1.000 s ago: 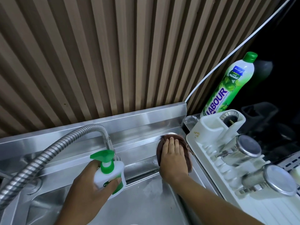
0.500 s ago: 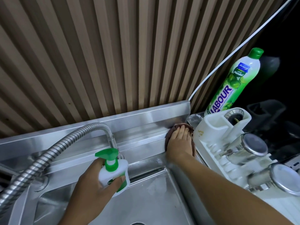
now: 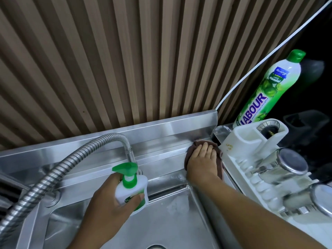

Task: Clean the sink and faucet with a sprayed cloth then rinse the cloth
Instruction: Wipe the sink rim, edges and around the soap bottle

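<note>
Wiping: the step in hand looks like scrubbing the sink's [image 3: 161, 212] back ledge at its far right corner.
Right hand [image 3: 202, 163]: flat, fingers spread and stretched out, palm pressing the cloth [image 3: 219, 163] down; nothing pinched or gripped.
Cloth: a brown pad under that palm, on the ledge's far right corner, just beside the white dish rack [image 3: 239, 173] and below the steel upstand.
Left hand [image 3: 109, 207]: fingers wrapped around the spray bottle [image 3: 132, 190], thumb across its front, held over the basin's back edge.
Bottle axis: upright, long axis vertical; green nozzle points left, toward the faucet hose [image 3: 59, 169].
Faucet: hose arches from the left edge, spout aimed down just behind the bottle.
Next move, by my judgement: sweep the cloth left along the ledge toward the faucet, keeping flat pressure and staying clear of the rack.
Remaining: faucet and rinsing not yet done.
</note>
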`<state>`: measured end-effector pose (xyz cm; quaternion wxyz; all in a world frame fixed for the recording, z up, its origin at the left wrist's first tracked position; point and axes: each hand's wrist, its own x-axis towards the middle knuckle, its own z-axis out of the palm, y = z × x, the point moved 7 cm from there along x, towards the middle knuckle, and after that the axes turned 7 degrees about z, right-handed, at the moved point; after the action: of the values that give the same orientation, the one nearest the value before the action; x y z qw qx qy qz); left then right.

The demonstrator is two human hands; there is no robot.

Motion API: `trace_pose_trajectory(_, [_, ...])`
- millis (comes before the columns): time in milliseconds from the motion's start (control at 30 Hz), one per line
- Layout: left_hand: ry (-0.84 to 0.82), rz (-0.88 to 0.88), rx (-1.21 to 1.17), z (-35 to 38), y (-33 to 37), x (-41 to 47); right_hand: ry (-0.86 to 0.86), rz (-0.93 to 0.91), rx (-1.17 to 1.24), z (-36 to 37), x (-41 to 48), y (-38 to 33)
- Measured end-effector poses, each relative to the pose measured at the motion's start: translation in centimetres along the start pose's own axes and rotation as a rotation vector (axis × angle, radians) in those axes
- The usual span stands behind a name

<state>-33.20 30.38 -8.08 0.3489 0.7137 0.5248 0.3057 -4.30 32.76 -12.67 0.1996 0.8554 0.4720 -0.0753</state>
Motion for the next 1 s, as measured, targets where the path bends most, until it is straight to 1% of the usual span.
trace_pose_trajectory(67, [-0.001,0.001,-0.002,0.0,0.1,0.0,-0.056,0.053,0.023,-1.1,1.5,0.7])
trace_pose_trajectory(200, [0.003,0.006,0.004,-0.2,0.1,0.0,-0.136,0.049,0.016,-2.4,3.0,1.4])
trace_pose_trajectory(267, [0.002,0.004,0.001,-0.3,0.1,-0.1,-0.103,0.048,0.014,-2.1,2.8,1.1])
trace_pose_trajectory(333, [0.0,0.014,-0.001,-0.3,0.1,0.0,-0.02,0.027,-0.002,-1.3,2.1,0.4])
trace_pose_trajectory(433, [-0.004,0.024,0.009,-0.4,0.0,-0.1,0.142,-0.06,0.009,-0.6,0.5,-1.5])
trace_pose_trajectory(500, [-0.011,0.025,0.002,-0.3,-0.1,-0.1,0.199,-0.12,0.032,-0.9,-1.0,-3.3])
trace_pose_trajectory(733, [-0.01,0.023,-0.001,-0.4,-0.1,-0.1,0.312,-0.381,0.014,-1.6,-4.7,-8.1])
trace_pose_trajectory(867, [-0.005,0.019,0.028,-0.4,-0.1,0.0,0.375,-0.543,0.136,-2.2,-5.7,-9.8])
trace_pose_trajectory(1000, [0.004,0.021,0.051,-0.4,0.0,0.1,0.386,-0.72,0.273,-1.2,-6.1,-11.0])
